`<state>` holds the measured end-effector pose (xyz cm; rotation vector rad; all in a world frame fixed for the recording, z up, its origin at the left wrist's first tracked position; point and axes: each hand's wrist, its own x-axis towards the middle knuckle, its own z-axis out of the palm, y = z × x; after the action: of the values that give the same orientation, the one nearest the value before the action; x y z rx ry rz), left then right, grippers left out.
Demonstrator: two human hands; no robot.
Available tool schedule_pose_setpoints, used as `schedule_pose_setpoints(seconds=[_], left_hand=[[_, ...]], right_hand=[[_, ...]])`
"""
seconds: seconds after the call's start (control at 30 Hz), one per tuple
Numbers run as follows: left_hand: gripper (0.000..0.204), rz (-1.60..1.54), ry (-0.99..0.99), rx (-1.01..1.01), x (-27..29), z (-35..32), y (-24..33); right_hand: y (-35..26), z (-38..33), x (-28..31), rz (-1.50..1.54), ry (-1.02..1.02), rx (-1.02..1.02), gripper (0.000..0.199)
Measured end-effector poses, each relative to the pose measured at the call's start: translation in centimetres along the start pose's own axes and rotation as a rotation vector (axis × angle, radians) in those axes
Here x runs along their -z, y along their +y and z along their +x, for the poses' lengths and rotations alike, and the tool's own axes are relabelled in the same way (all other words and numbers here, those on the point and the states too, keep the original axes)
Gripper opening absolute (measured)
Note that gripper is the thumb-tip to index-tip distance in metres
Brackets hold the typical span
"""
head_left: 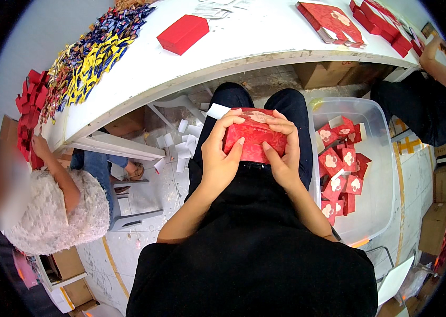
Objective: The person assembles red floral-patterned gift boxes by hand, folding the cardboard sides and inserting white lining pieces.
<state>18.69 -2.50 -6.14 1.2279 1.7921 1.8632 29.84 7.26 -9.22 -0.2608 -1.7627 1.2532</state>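
Note:
Above my lap I hold a red patterned paper box (pixel 254 134) between both hands. My left hand (pixel 220 156) is wrapped round its left side, with the thumb on the near face and the fingers over the top. The right hand (pixel 288 153) grips the other side the same way, its thumb pressed on the front. From the box's upper left corner sticks out a white flap (pixel 217 111). To my right, several small red boxes with pale flower shapes (pixel 347 158) lie jumbled in a clear plastic bin (pixel 393 174).
Ahead is a white table (pixel 249 39) bearing a plain red box (pixel 183 34), a stack of flat red cartons (pixel 333 24) and piled colourful wrapped packets (pixel 99 53). White paper pieces (pixel 183 145) litter the floor. One person (pixel 67 206) sits at left, another (pixel 413 105) at right.

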Motion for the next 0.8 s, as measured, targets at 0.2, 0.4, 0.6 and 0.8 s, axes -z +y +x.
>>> schedule_pose_setpoints(seconds=[0.2,0.4,0.6,0.8], left_hand=[[0.035,0.079,-0.042,-0.026,0.4,0.0,0.2],[0.023,-0.075,-0.038,0.003,0.8,0.3,-0.4],[0.021,-0.011,-0.292,-0.07,2.6,1.1,0.1],[0.03,0.0,-0.581,-0.143,2.9,2.7,3.1]], right_hand=[[0.6,-0.1,-0.2,0.092,0.036,-0.013,0.03],[0.7,0.2,0.8,0.199,0.026,-0.105,0.015],[1.8,1.3,4.4,0.301,-0.06,-0.379,0.025],[5.8,0.0,6.5,1.026,-0.544,-0.859,0.023]])
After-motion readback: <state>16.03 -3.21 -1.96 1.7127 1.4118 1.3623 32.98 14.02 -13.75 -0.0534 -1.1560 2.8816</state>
